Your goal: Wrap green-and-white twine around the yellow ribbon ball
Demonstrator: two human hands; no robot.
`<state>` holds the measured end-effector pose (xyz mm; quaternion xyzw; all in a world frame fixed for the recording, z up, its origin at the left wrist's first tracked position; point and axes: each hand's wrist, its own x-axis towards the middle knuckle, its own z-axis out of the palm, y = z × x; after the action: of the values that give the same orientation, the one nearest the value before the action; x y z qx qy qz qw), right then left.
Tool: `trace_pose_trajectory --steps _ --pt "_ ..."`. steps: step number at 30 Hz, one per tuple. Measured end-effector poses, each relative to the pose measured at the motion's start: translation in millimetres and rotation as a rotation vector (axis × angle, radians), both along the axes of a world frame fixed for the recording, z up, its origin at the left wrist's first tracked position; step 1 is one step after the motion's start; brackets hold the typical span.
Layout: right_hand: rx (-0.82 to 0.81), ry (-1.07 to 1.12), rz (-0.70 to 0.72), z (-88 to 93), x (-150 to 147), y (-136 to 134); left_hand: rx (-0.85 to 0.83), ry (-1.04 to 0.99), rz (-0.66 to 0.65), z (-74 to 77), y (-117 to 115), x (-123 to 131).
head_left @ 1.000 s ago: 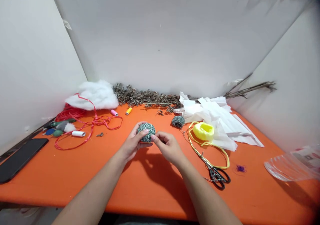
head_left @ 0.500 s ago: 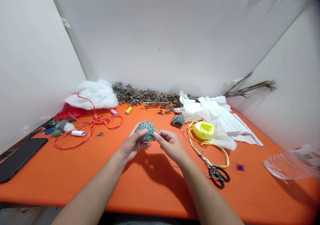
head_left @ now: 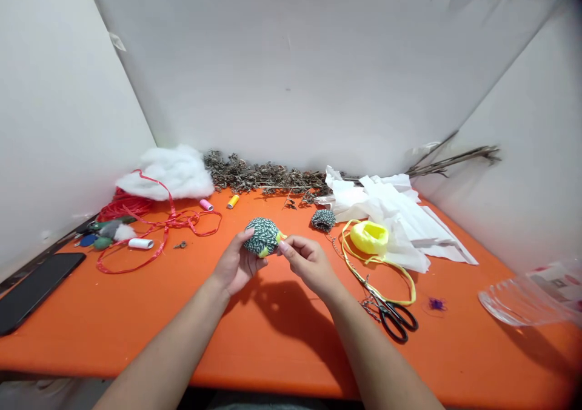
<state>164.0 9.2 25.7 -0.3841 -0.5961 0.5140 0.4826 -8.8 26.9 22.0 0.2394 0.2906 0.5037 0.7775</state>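
A ball wound in dark green and white cord (head_left: 260, 235) rests in my left hand (head_left: 236, 265), the thumb on its near left side and the fingers underneath. Small yellow pieces (head_left: 264, 252) show on the ball's lower and right sides. Beside it, my right hand (head_left: 309, 263) pinches with thumb and forefinger at the ball's right edge, by a yellow piece; whatever lies between those fingertips is too small to make out. Both hands are raised above the orange table (head_left: 200, 325), their shadow falling below them.
To the right are a dark cord bundle (head_left: 323, 219), a yellow ribbon roll (head_left: 369, 238), scissors (head_left: 396, 320), white paper (head_left: 395, 213) and a clear plastic cup (head_left: 522, 301). Leftward lie red ribbon (head_left: 125, 207), white stuffing (head_left: 168, 173), thread spools (head_left: 140, 244) and a phone (head_left: 40, 289). Dried plants (head_left: 268, 174) line the back.
The cord ball has turned in my left hand and shifted slightly left, so more of the yellow pieces show. My right hand stays at its right edge.
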Motion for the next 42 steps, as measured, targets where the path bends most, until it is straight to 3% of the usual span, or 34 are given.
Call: trace_pose_trajectory --steps 26,36,42 --pt "0.001 -0.011 -0.018 1.2 -2.4 1.5 -0.122 0.017 -0.009 5.4 0.9 6.0" --pt "0.065 -0.075 -0.064 -8.2 -0.7 2.5 -0.027 0.052 0.041 1.1 0.6 11.6" --pt "0.082 -0.108 -0.092 -14.7 0.9 4.5 0.118 0.138 0.12 -4.6 -1.5 12.4"
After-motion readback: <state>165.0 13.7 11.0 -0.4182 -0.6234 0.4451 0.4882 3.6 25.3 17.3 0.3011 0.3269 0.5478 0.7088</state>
